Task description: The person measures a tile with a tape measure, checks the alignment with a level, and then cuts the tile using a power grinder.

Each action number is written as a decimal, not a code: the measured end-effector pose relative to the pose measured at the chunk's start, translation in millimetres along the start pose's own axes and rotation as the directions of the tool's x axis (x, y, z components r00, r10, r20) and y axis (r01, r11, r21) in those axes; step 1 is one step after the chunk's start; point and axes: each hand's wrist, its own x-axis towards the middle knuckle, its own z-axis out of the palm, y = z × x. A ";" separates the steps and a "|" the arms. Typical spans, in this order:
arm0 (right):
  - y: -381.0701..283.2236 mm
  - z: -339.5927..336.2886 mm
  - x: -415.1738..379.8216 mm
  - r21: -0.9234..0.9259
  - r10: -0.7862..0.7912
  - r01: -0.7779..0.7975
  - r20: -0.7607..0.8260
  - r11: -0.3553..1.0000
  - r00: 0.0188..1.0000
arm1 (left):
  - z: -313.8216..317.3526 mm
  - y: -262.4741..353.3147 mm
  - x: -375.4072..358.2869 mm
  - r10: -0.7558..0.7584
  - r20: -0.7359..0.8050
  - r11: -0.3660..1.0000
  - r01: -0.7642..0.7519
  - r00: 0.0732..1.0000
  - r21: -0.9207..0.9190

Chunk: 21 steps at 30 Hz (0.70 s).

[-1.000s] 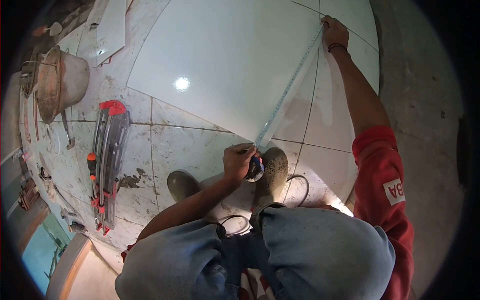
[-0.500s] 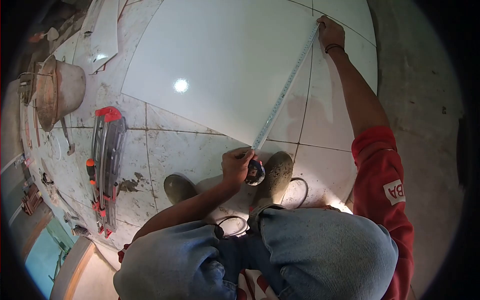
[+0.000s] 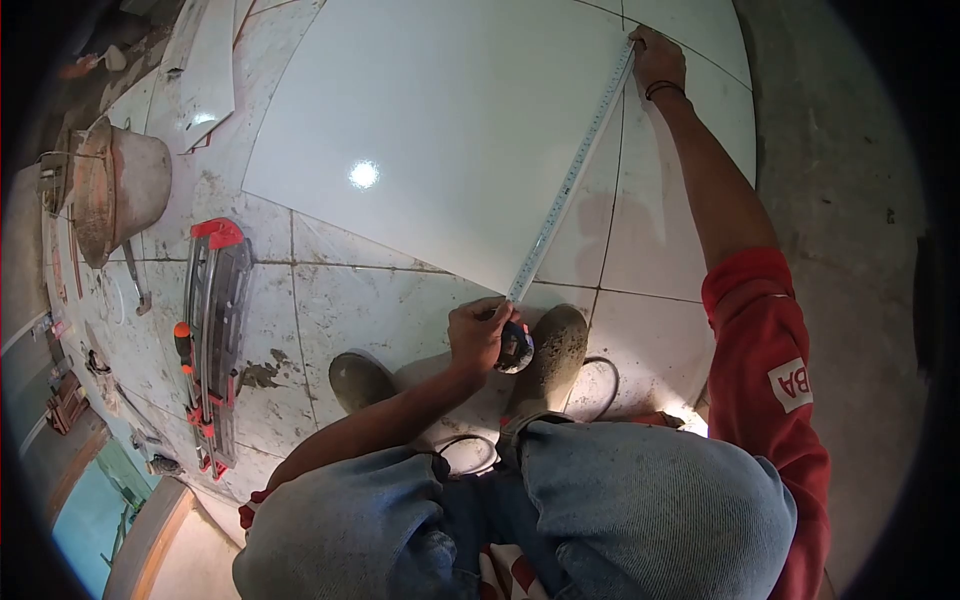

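A large glossy white tile (image 3: pixel 430 130) lies on the tiled floor in front of me. Along its right edge stretches the pale blade of a tape measure (image 3: pixel 570 180). My left hand (image 3: pixel 478 335) is closed on the tape's dark case (image 3: pixel 515 348), close to the tile's near corner. At the far right corner my right hand (image 3: pixel 658 62) pinches the blade's end against the tile edge. Its fingertips are partly hidden by the hand itself.
A red and grey tile cutter (image 3: pixel 215 330) with an orange-tipped handle lies at the left. Beyond it are a dirty bucket (image 3: pixel 130 185) on its side and cut tile pieces (image 3: pixel 208 85). My boots (image 3: pixel 548 350) stand just below the tile.
The view has shifted very slightly. Both hands hold the tape measure at the same tile corners as before.
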 end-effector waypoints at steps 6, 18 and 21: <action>-1.7 0.4 0.2 -0.021 -0.014 0.014 0.007 1.000 1.000 | 3.8 3.4 -2.4 -0.017 -0.007 0.998 0.017 1.000 0.062; 1.1 4.0 -0.6 0.002 0.039 -0.039 0.000 0.999 0.999 | 10.4 9.8 -6.7 -0.039 0.000 0.999 0.039 0.999 0.034; 9.9 9.0 0.8 -0.011 0.030 -0.030 -0.004 0.999 1.000 | 11.1 7.1 -7.2 -0.046 0.004 0.999 0.047 0.999 -0.008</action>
